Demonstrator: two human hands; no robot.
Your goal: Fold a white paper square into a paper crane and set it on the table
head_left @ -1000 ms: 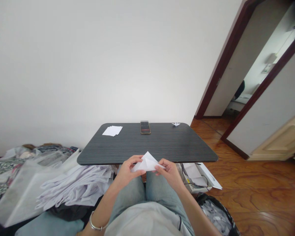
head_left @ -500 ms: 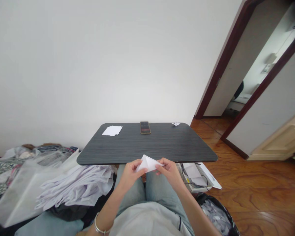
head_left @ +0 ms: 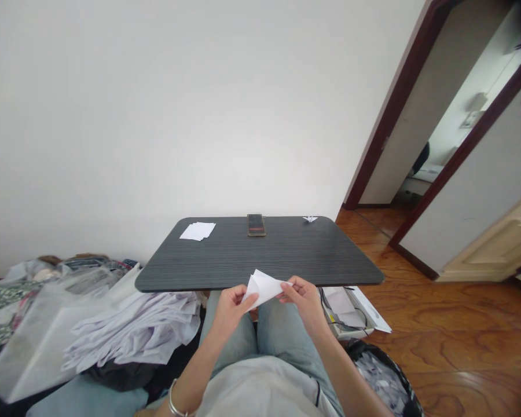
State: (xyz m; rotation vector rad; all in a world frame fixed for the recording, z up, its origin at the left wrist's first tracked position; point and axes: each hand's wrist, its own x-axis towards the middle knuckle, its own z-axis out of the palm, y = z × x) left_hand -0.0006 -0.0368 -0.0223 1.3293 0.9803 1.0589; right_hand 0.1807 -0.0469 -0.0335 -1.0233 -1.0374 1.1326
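A folded piece of white paper (head_left: 264, 289) is held between my two hands, just at the near edge of the dark table (head_left: 260, 255). My left hand (head_left: 233, 305) pinches its left end with thumb and fingers. On the right, my right hand (head_left: 300, 296) grips the pointed corner, thumb on top. A loose flap stands up on the paper's upper left side. At the back left of the table lies a small stack of white paper sheets (head_left: 197, 231). A small folded white paper figure (head_left: 309, 219) rests at the back right.
A phone (head_left: 256, 225) sits at the table's back middle. Left of my legs are piled white cloth (head_left: 134, 330) and plastic bags. To the right, a box with cables (head_left: 345, 313) stands below the table edge, near a black bag of paper scraps (head_left: 382, 379).
The paper has turned slightly in my hands, and its upper left flap now stands further apart. Both hands have shifted only a little.
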